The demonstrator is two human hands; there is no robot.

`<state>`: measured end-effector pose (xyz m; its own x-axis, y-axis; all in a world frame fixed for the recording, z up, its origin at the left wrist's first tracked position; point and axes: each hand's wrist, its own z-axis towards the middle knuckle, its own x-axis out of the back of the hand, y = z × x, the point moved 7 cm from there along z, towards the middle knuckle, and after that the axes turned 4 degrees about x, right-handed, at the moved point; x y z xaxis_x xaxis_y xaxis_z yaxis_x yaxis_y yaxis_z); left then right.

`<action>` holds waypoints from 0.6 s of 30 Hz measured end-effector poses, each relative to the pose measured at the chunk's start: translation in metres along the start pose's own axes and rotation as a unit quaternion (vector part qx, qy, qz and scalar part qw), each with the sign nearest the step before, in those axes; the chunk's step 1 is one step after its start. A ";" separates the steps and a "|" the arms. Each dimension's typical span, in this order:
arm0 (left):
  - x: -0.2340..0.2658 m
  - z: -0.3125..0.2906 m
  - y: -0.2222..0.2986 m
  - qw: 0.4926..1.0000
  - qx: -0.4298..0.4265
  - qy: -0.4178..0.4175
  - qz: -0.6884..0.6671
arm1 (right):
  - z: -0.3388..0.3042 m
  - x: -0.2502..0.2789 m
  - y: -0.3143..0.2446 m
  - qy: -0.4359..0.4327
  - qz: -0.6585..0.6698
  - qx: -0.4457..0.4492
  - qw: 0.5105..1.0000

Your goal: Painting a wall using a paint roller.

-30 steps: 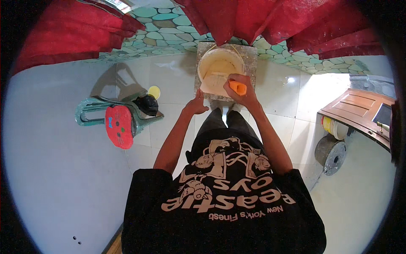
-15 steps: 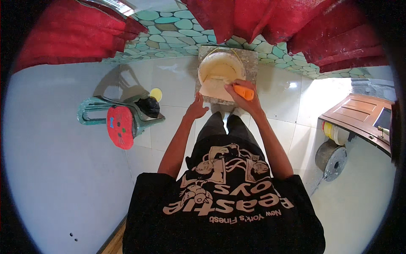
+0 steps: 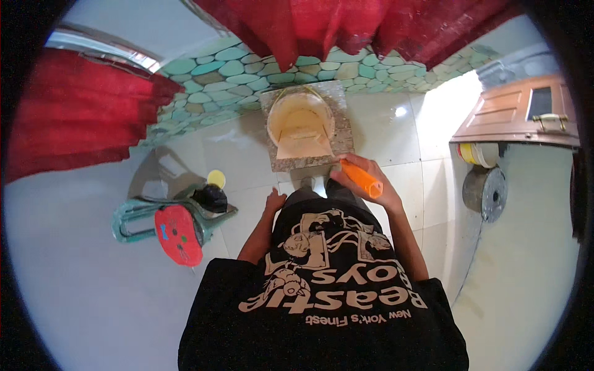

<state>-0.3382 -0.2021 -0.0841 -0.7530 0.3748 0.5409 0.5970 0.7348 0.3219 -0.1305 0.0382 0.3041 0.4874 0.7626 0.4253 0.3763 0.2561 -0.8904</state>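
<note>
Has a green chair (image 3: 142, 203) at left. Holds nothing in the left hand (image 3: 275, 201), with thumb and fingers apart. Faces a cream bucket (image 3: 300, 106), set on a speckled surface (image 3: 288, 164) ahead. Grips an orange handle (image 3: 360, 177) in the right hand (image 3: 381, 175), with fingers wrapped round it.

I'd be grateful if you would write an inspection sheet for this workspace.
Surface: speckled square slab, marked all over.
Work items: open cream bucket on the slab, pale flat piece at its near side; orange-handled tool.
Clutter: green chair with red oval pad, black bundle, yellow disc, grey spool.
Hands: right hand grips the tool, working end unclear; left hand appears empty.
Cables: nothing seen.
Surroundings: red curtains, stone-patterned wall, wooden door.
</note>
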 end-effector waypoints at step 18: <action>-0.039 0.029 -0.082 0.984 -0.097 -0.098 0.112 | -0.066 -0.067 -0.009 0.102 0.431 -0.097 0.891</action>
<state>-0.3654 -0.2602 -0.1545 -0.6245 0.6310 0.4603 0.7810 0.5070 0.3646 -0.1147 -0.0546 0.2938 0.7872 0.4971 -0.3648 -0.0880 -0.4951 -0.8644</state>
